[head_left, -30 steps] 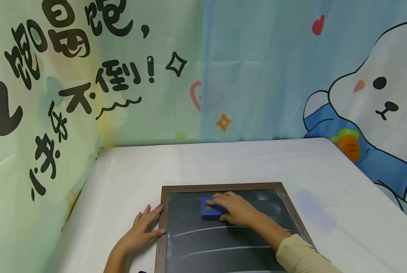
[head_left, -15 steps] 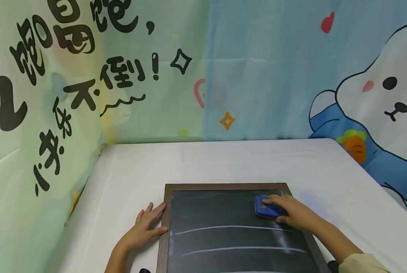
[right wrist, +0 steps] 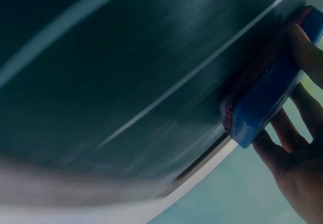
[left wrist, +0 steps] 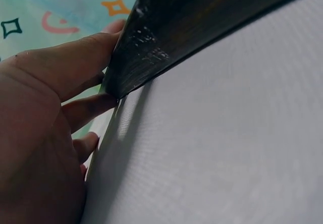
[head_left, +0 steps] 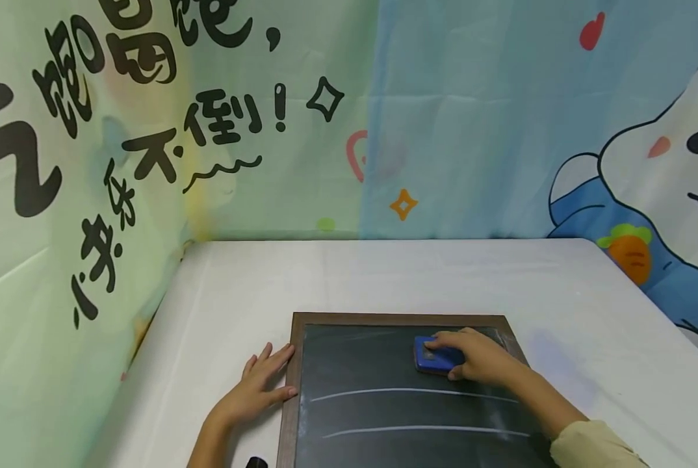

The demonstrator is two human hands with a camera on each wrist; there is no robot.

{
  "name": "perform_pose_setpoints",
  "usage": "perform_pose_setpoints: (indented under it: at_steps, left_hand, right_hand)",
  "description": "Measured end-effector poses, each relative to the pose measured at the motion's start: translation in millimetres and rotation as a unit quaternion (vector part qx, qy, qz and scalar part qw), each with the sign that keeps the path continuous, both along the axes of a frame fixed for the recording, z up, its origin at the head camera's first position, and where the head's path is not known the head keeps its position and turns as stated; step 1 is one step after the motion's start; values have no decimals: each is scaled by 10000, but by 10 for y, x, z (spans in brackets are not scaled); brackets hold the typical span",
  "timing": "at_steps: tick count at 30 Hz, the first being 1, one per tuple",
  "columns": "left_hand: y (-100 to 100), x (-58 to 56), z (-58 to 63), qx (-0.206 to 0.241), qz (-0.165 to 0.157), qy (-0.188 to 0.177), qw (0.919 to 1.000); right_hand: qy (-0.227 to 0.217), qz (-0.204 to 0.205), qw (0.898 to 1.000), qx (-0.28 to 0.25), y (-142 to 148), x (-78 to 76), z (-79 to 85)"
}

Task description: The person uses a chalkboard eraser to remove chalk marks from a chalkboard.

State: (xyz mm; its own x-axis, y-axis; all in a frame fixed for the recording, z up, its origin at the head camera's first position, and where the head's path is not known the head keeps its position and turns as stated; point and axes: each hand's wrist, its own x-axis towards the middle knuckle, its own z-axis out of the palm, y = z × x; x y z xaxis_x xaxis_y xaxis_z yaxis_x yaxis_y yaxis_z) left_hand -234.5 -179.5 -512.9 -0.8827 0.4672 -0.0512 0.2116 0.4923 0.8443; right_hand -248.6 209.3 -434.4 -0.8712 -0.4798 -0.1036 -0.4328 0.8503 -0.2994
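A blackboard [head_left: 361, 409] with a brown wooden frame [head_left: 396, 318] lies on the white table. Two curved chalk lines [head_left: 419, 390] run across it, below its upper part. My right hand [head_left: 483, 357] grips a blue chalkboard eraser [head_left: 425, 356] against the upper right of the board. In the right wrist view the thumb lies on one side of the eraser [right wrist: 267, 93] and the fingers on the other, felt side to the board. My left hand [head_left: 252, 390] touches the frame's left edge with fingertips and thumb, fingers fairly straight. The left wrist view shows the frame's dark side [left wrist: 146, 42] at the fingertips.
A small black object [head_left: 257, 462] sits at the bottom edge, left of the board, partly cut off. Printed cloth [head_left: 466, 130] hangs behind and to the left of the table [head_left: 255, 279]. A faint purple stain [head_left: 559, 357] marks the tabletop on the right.
The eraser has swept right along the board's upper part, then slid slightly back left. A pale smear at the upper right has faded. The left hand stays on the frame; the head view has turned left.
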Motion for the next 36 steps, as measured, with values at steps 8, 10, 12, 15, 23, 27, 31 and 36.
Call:
perform_pose_setpoints:
  at_steps: [8, 10, 12, 15, 23, 27, 31, 36]
  left_hand:
    - [10, 19, 26, -64, 46, 74, 9999]
    - [-1, 41, 39, -105, 78, 45, 9999]
    - [-10, 66, 52, -129, 142, 3, 9998]
    - [3, 90, 65, -121, 185, -94, 9997]
    - [93, 110, 93, -20, 58, -136, 9999]
    - [83, 115, 80, 3, 69, -104, 9999]
    - [58, 109, 74, -12, 86, -188, 9998]
    - [31, 82, 62, -27, 42, -210, 9998]
  right_hand:
    - [-128, 646, 9974, 294, -920, -121, -6]
    - [-208, 785, 9957, 452, -1191, -127, -3]
    - [-275, 893, 9939, 578, -1428, -120, 1]
    - [-289, 1012, 9920, 696, -1619, -102, 2]
    - [-249, 841, 9951, 458, -1301, -41, -22]
    - [-278, 571, 9978, 180, -852, -46, -38]
    - [-238, 314, 9992, -9, -261, -7, -46]
    - [-77, 78, 9999, 86, 343, 22, -44]
